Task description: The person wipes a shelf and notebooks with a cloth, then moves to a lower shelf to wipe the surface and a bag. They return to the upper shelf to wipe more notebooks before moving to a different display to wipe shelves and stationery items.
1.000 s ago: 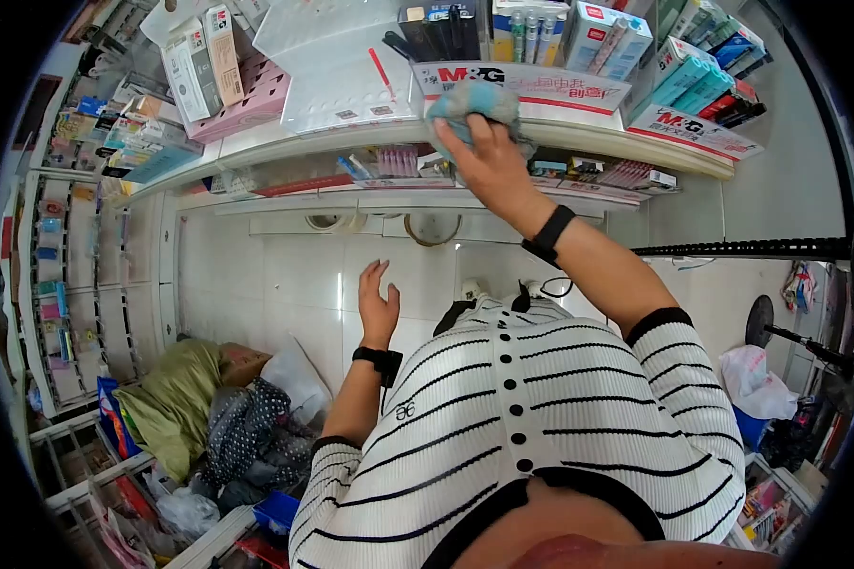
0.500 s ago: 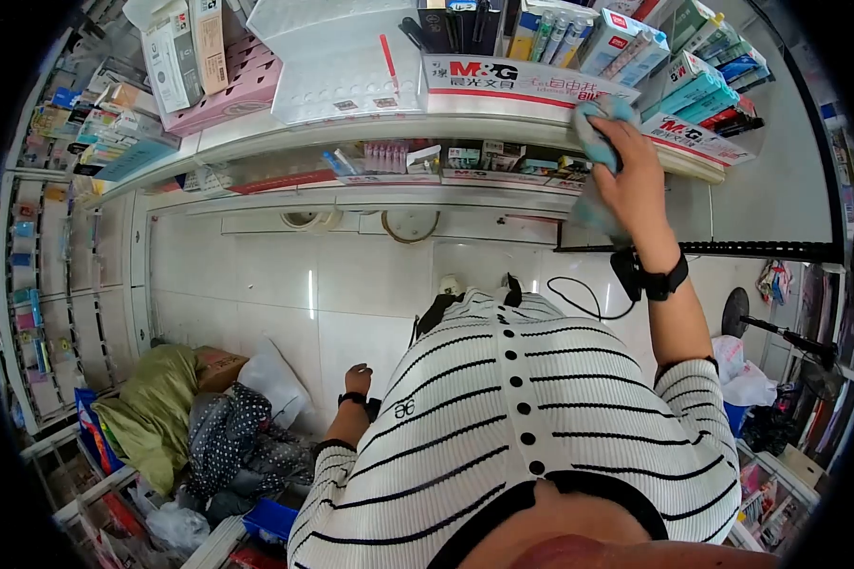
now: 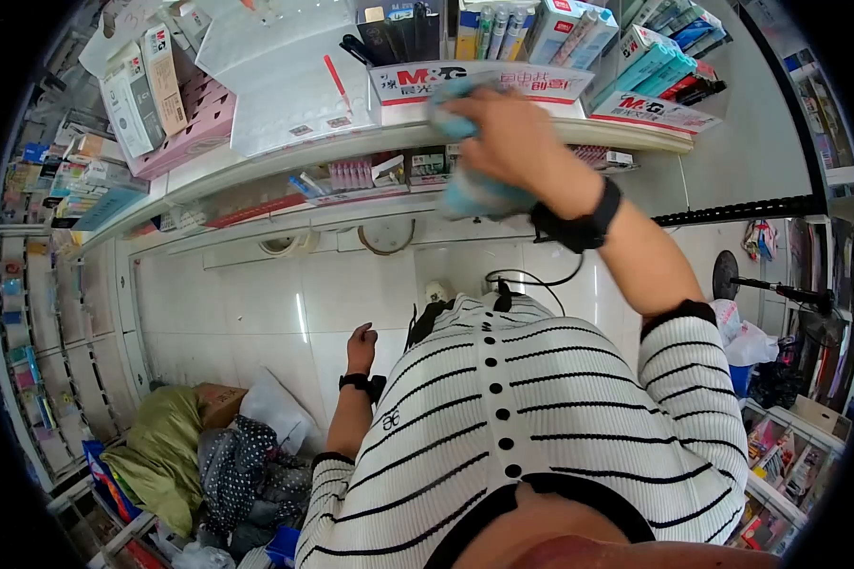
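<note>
My right hand (image 3: 514, 137) is closed on a light blue and grey cloth (image 3: 484, 194) and is slightly blurred. Part of the cloth lies against the front of the shelf and the white M&G label strip (image 3: 403, 83); the rest hangs below my fingers. A dark watch (image 3: 584, 216) is on that wrist. Low at my side hangs my left hand (image 3: 362, 348), its fingers loosely curled and nothing visible in them. It touches nothing and wears a dark wristband.
On the upper shelf are pen boxes (image 3: 560, 33), a red pen (image 3: 337, 81), a clear tray (image 3: 275, 71) and a pink box (image 3: 190, 123). A lower shelf holds small goods. Bags and clothes (image 3: 242, 465) lie at left, and a black-edged panel (image 3: 750, 211) stands at right.
My right hand has swept the cloth leftward along the shelf front, from the gap between the two label strips to the middle of the left one. The view has shifted slightly.
</note>
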`<act>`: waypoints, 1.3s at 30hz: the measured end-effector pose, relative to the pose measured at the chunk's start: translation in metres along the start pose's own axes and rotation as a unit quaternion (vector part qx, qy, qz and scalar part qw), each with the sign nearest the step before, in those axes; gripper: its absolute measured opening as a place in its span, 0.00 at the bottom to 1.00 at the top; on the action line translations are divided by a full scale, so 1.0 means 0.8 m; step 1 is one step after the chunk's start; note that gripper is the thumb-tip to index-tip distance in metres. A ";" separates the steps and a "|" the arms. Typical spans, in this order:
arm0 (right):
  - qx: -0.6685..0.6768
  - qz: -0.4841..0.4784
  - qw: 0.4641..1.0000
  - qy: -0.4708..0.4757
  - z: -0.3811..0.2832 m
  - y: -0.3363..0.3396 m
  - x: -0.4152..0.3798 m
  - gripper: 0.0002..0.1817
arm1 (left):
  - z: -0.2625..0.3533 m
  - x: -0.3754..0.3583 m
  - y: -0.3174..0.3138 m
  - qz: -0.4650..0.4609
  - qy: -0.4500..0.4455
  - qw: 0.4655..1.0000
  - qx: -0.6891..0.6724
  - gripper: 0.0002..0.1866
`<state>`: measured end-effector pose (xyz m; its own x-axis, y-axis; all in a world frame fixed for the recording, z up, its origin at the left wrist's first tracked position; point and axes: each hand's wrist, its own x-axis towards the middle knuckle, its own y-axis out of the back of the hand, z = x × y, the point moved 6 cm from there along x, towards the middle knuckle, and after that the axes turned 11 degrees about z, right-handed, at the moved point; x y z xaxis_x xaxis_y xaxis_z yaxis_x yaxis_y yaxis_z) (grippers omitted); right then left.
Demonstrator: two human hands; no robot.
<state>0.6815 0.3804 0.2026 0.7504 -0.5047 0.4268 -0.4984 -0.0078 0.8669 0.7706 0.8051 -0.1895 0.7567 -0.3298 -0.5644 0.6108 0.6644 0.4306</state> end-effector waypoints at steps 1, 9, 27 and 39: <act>-0.021 -0.002 1.000 -0.012 0.021 0.012 -0.008 0.23 | -0.003 0.002 0.001 0.004 -0.006 1.000 -0.015 0.20; -0.135 0.017 0.990 -0.035 0.087 0.053 -0.036 0.17 | -0.087 -0.044 0.028 0.039 0.061 0.996 0.058 0.20; 0.051 0.029 0.997 0.042 -0.065 -0.043 0.037 0.14 | -0.050 -0.007 0.003 -0.012 0.054 0.998 -0.019 0.22; -0.035 0.115 0.993 -0.014 0.054 0.034 -0.054 0.26 | -0.177 0.059 0.006 -0.042 0.003 0.991 0.128 0.20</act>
<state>0.6164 0.3644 0.1967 0.6069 -0.5099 0.6097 -0.6236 0.1702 0.7630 0.7760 0.8877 -0.3135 0.7001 -0.3715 -0.6098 0.7108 0.4437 0.5458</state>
